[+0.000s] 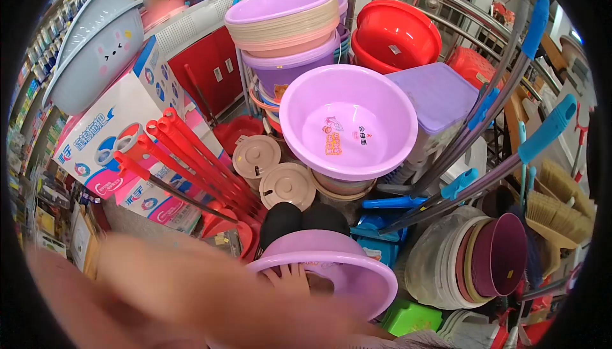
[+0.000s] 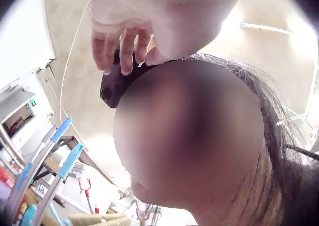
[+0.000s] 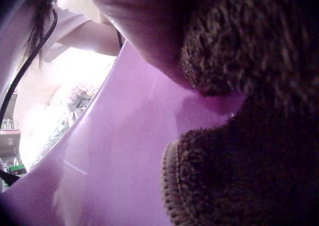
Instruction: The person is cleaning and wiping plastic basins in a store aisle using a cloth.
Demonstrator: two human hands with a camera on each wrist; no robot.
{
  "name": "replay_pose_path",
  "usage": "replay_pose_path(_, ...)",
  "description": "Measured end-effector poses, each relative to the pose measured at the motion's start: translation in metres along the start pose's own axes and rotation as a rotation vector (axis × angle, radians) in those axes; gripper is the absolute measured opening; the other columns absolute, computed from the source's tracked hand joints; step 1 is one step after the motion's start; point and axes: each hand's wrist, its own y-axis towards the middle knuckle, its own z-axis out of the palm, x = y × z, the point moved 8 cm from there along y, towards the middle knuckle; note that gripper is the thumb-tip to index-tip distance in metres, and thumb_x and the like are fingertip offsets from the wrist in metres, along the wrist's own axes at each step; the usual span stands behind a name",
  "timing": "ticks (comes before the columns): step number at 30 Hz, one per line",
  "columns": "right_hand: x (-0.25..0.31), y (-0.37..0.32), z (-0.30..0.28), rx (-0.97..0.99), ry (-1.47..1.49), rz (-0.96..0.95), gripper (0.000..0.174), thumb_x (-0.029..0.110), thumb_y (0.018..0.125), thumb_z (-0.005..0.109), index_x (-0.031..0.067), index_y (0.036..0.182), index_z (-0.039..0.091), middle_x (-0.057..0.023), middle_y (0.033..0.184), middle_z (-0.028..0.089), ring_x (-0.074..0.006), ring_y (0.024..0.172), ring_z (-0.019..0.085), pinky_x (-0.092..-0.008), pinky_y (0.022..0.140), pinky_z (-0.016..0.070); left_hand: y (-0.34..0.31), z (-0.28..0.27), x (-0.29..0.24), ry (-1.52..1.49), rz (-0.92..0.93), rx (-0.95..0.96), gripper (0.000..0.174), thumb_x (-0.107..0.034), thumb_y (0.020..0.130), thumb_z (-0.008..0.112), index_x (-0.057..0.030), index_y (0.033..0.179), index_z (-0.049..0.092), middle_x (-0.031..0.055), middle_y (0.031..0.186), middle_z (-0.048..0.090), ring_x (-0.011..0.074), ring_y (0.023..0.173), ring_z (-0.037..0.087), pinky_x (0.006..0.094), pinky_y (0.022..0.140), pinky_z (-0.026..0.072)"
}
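The purple basin (image 1: 331, 266) is off the floor and in your grip, low in front of you and just short of the stacked wares. Your right hand (image 1: 290, 280) has its fingers hooked over the near rim and curled into the bowl, gripping it. The right wrist view shows little but that purple wall, with brown fuzzy material pressed close beside it. Just beyond the basin's far rim sit two dark rounded shapes (image 1: 303, 220) – what they are is not clear. Past them are two beige lids (image 1: 271, 170) and a larger purple basin (image 1: 347, 123) tipped towards you. Behind that rises a stack of basins (image 1: 284, 24), with red basins (image 1: 395, 33) and a purple lidded box (image 1: 440, 94) to its right. Red handles (image 1: 197, 158) slant down on the left against printed boxes (image 1: 105, 138), with a grey basin (image 1: 95, 49) above them. On the right, blue-gripped poles (image 1: 548, 129) lean across, with brooms (image 1: 561, 209) and a row of basins on edge (image 1: 472, 260) below. Your left hand (image 2: 149, 21) is up at your head – its fingers (image 2: 112, 51) are bent against a dark device (image 2: 117, 86) there. Whether they grip it I cannot tell. The left arm (image 1: 159, 298) shows only as a blur across the near corner of the head view.
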Motion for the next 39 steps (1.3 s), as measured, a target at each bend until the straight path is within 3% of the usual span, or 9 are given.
replay_pose_path(6,0.001,0.004,-0.008,0.046,0.014,0.018,0.053,0.024,0.079,0.067,0.0169,0.129,0.055,-0.0186,0.123,0.047,-0.0409,0.117,0.042,-0.0553,0.100,0.0345,-0.012,0.001,-0.019,0.067,0.075,-0.067,0.043,-0.014,0.089,0.065,-0.0134,0.127,0.044,0.0101,0.121,0.045,0.0374,0.113,0.045,0.0434,0.091,0.0442)
replay_pose_path(8,0.002,0.004,-0.011,-0.017,0.008,0.008,0.049,0.025,0.078,0.069,0.0169,0.125,0.058,-0.0178,0.118,0.049,-0.0432,0.112,0.044,-0.0567,0.098,0.0350,-0.012,0.003,-0.017,0.084,0.076,-0.077,0.045,-0.015,0.089,0.064,-0.0145,0.129,0.041,0.0095,0.123,0.042,0.0374,0.115,0.042,0.0440,0.093,0.0423)
replay_pose_path(11,0.001,0.005,-0.009,0.039,-0.017,0.008,0.053,0.024,0.078,0.068,0.0167,0.129,0.056,-0.0187,0.122,0.047,-0.0409,0.118,0.042,-0.0546,0.101,0.0340,-0.010,0.004,-0.008,0.104,0.055,-0.086,0.049,-0.016,0.090,0.063,-0.0161,0.131,0.037,0.0087,0.127,0.038,0.0374,0.118,0.038,0.0449,0.095,0.0396)
replay_pose_path(32,0.003,0.008,-0.016,-0.017,-0.017,-0.005,0.049,0.024,0.077,0.070,0.0172,0.124,0.058,-0.0165,0.117,0.050,-0.0402,0.113,0.046,-0.0544,0.098,0.0365,-0.018,0.001,0.007,0.247,0.075,-0.182,0.073,-0.021,0.094,0.058,-0.0273,0.150,0.010,0.0028,0.154,0.011,0.0371,0.141,0.007,0.0508,0.114,0.0204)
replay_pose_path(36,-0.006,0.011,-0.010,-0.029,-0.003,0.055,0.048,0.025,0.074,0.071,0.0184,0.121,0.061,-0.0181,0.118,0.050,-0.0402,0.108,0.047,-0.0533,0.096,0.0382,-0.028,0.000,-0.031,0.459,0.147,-0.278,0.078,-0.022,0.095,0.057,-0.0294,0.153,0.005,0.0017,0.159,0.005,0.0370,0.145,0.001,0.0520,0.118,0.0167)
replay_pose_path(39,-0.014,0.017,-0.016,-0.059,0.009,0.066,0.048,0.023,0.073,0.072,0.0175,0.119,0.061,-0.0170,0.119,0.050,-0.0377,0.107,0.047,-0.0508,0.093,0.0388,-0.051,0.006,-0.062,0.912,0.129,-0.442,0.082,-0.023,0.096,0.056,-0.0310,0.156,0.001,0.0008,0.163,0.001,0.0370,0.148,-0.004,0.0528,0.120,0.0140)
